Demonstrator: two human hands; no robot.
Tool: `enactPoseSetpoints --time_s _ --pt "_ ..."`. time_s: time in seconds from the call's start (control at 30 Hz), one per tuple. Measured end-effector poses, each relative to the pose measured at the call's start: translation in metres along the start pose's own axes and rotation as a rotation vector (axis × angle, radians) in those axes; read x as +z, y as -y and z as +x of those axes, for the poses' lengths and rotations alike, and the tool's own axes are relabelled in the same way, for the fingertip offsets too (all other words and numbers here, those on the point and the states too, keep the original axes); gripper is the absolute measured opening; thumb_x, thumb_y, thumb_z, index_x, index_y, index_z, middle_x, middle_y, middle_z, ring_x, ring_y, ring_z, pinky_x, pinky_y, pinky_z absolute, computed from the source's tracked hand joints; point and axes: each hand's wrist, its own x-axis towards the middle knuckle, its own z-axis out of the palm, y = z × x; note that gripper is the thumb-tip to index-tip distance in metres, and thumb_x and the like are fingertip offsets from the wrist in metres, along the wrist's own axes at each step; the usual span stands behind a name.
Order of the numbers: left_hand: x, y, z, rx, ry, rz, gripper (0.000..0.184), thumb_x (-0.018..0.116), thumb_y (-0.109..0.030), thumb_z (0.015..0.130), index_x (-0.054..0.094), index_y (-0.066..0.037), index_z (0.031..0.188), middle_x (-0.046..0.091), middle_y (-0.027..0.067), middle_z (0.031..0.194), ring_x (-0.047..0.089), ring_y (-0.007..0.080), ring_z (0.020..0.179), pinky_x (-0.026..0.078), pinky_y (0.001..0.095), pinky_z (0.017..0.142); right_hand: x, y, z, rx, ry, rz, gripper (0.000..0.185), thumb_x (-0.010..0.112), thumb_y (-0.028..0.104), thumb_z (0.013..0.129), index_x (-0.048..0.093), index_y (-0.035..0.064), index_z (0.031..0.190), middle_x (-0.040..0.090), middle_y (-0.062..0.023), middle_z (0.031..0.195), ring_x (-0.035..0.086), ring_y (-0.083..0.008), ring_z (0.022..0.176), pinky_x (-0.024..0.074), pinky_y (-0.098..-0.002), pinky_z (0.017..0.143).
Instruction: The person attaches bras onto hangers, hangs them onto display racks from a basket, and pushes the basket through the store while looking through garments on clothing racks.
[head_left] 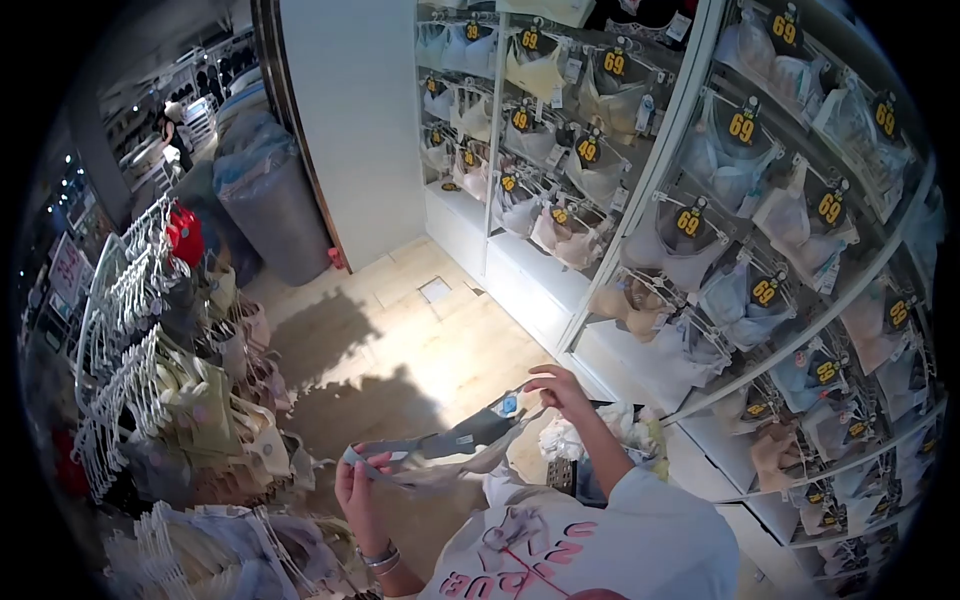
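Note:
A grey bra (482, 428) is stretched in the air between my two hands, in front of my white printed shirt (560, 550). Fingers of my left hand (358, 480) are closed on its lower left end, by a small pale label. At the other end, my right hand (558, 390) pinches the band or strap near a round blue sticker (509, 404). A small white tag lies on the grey fabric. Below my right forearm, a dark basket (562, 474) holds crumpled white and pale garments (625, 440), partly hidden by the arm.
On my left stands a rack of bras on white hangers (165, 380), with more hung garments at lower left. Wall displays with price tags (742, 125) run along the right. A large grey bin (275, 210) stands by the doorway. A person (176, 140) is far off.

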Motion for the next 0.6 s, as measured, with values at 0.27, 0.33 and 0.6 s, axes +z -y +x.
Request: enactPoseSetpoints --time_s 0.27,0.33,0.6 --pt "0.098 0.033 0.114 0.040 0.214 0.124 0.023 0.049 -0.014 0.094 0.059 0.004 0.104 0.065 0.0092 0.094 0.061 0.0130 0.085 0.049 0.0269 0.078 -0.084 0.025 0.040 -0.060 -0.150 0.123 0.027 0.059 0.006 0.083 0.056 0.0008 0.109 0.066 -0.0126 0.082 0.052 -0.0089 0.049 0.0484 -0.0228 0.052" --pt "0.127 0.038 0.136 -0.004 0.236 0.215 0.023 0.052 -0.016 0.094 0.062 0.003 0.103 0.064 0.0037 0.093 0.058 0.0102 0.086 0.046 0.0233 0.078 -0.102 0.024 0.042 -0.053 -0.204 0.175 0.027 0.059 0.007 0.084 0.056 0.0016 0.111 0.066 -0.0121 0.084 0.055 -0.0095 0.052 0.0524 -0.0254 0.059" --pt "0.212 0.052 0.191 0.158 0.255 0.300 0.025 0.050 -0.014 0.094 0.062 0.002 0.108 0.061 0.0043 0.106 0.054 0.0134 0.103 0.038 0.0263 0.091 -0.139 0.049 0.071 -0.362 -0.015 0.432 0.050 0.056 -0.007 0.081 0.042 0.0001 0.129 0.049 -0.0163 0.130 0.056 -0.0233 0.108 0.0481 -0.0341 0.092"
